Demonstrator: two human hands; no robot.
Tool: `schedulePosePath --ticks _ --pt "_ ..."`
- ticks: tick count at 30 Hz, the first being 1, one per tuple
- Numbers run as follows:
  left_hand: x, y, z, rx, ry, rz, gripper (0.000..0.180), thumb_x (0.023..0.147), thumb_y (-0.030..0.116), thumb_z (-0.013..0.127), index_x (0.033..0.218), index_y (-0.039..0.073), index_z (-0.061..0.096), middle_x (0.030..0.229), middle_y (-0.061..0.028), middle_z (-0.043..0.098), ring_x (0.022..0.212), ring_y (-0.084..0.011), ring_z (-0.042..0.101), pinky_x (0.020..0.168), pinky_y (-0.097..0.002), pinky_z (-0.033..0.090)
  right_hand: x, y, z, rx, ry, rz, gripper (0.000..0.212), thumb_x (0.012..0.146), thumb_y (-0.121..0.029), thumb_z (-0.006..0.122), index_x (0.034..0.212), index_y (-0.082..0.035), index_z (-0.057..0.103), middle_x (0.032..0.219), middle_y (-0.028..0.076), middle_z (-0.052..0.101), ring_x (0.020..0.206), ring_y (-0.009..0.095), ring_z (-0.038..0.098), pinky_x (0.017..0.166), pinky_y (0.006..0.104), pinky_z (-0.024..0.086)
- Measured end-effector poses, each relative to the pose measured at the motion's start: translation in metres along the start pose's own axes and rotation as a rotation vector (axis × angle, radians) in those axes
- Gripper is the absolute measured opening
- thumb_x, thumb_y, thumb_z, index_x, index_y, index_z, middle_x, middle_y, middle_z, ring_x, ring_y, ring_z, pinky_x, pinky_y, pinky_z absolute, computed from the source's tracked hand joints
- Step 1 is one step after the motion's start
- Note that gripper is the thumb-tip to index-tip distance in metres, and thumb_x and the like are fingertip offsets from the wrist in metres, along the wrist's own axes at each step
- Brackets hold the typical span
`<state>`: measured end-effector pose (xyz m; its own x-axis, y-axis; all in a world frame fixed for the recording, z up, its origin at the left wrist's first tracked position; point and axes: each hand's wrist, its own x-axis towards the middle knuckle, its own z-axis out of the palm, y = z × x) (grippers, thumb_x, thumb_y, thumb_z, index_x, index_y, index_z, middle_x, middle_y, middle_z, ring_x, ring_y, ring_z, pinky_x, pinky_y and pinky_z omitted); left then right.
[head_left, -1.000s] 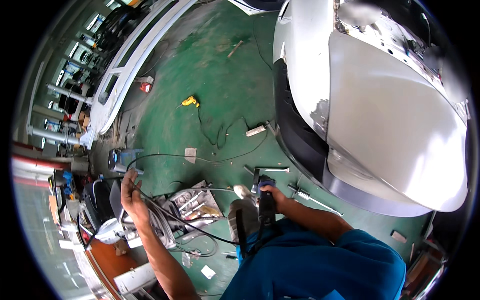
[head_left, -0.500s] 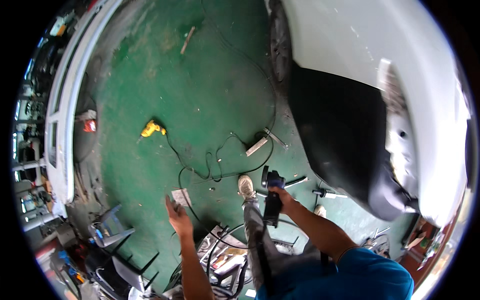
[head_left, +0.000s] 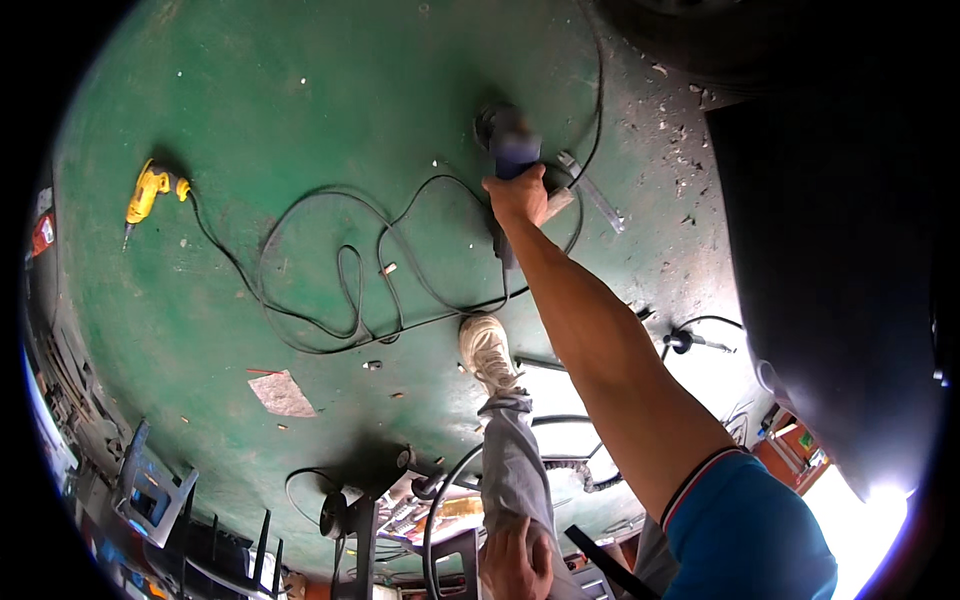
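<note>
By the right hand (head_left: 518, 197), its fingers clamped around the body, a dark power tool (head_left: 516, 152) is held over the green floor (head_left: 330, 110), near 1 flat metal strip (head_left: 593, 194). The left hand (head_left: 516, 562) is laid on the grey trouser leg (head_left: 514, 460); whether its fingers are apart cannot be told.

– Item one, right arm (head_left: 610, 360)?
– One, forearm bare, extended well forward; right hand (head_left: 518, 198) curled in a firm grip.
– Item two, left hand (head_left: 517, 560)?
– One, low at the left leg (head_left: 517, 470), fingers bent.
</note>
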<state>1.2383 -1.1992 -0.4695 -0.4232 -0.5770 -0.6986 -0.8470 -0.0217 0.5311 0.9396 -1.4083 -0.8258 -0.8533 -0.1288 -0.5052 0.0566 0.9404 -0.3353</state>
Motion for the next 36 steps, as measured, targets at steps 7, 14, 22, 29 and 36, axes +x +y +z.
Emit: schedulePosePath --ticks 7,14,22,29,36 --pt "-0.001 -0.001 0.019 0.075 -0.093 -0.058 0.036 0.084 0.021 0.07 0.117 0.007 0.065 0.107 -0.0158 0.066 0.1 -0.0363 0.063 0.084 -0.0478 0.048 -0.013 0.039 0.0 -0.017 -0.103 -0.374 0.073 0.071 -0.036 0.081 0.126 -0.003 0.046 0.12 0.022 0.059 0.114 0.041 0.059 0.094 0.0489 0.05" --pt "-0.026 0.009 0.057 0.254 0.005 0.05 0.026 0.083 0.019 0.068 0.106 0.008 0.066 0.097 -0.014 0.066 0.093 -0.0344 0.064 0.077 -0.0465 0.05 -0.169 0.251 -0.145 -0.305 -0.81 -0.337 0.051 0.078 -0.046 0.073 0.109 -0.006 0.065 0.111 0.021 0.067 0.108 0.04 0.062 0.089 0.0516 0.05" --pt "-0.057 0.049 0.124 0.497 0.025 0.055 0.019 0.081 0.018 0.066 0.097 0.007 0.066 0.092 -0.0154 0.066 0.086 -0.0356 0.065 0.073 -0.0486 0.052 -0.257 0.471 -0.339 -0.322 -1.011 0.131 0.054 0.075 -0.047 0.076 0.113 -0.009 0.068 0.098 0.016 0.071 0.097 0.031 0.068 0.082 0.0436 0.053" --pt "-0.12 0.036 0.169 0.264 0.316 0.064 0.033 0.087 0.027 0.065 0.11 0.003 0.067 0.105 -0.0211 0.066 0.098 -0.0403 0.063 0.086 -0.0496 0.051 -0.267 0.525 -0.496 -0.024 -0.808 0.023 0.049 0.078 -0.033 0.076 0.112 0.002 0.068 0.09 0.016 0.073 0.081 0.023 0.072 0.073 0.0344 0.056" --pt "-0.35 0.092 0.185 -0.073 0.423 -0.314 0.038 0.086 0.034 0.062 0.115 0.01 0.068 0.108 -0.0184 0.07 0.101 -0.0402 0.067 0.088 -0.049 0.054 -0.248 0.552 -0.67 0.197 -0.818 -0.144 0.016 0.082 -0.012 0.069 0.093 0.0 0.064 0.075 0.007 0.064 0.059 0.016 0.058 0.05 0.0299 0.046"
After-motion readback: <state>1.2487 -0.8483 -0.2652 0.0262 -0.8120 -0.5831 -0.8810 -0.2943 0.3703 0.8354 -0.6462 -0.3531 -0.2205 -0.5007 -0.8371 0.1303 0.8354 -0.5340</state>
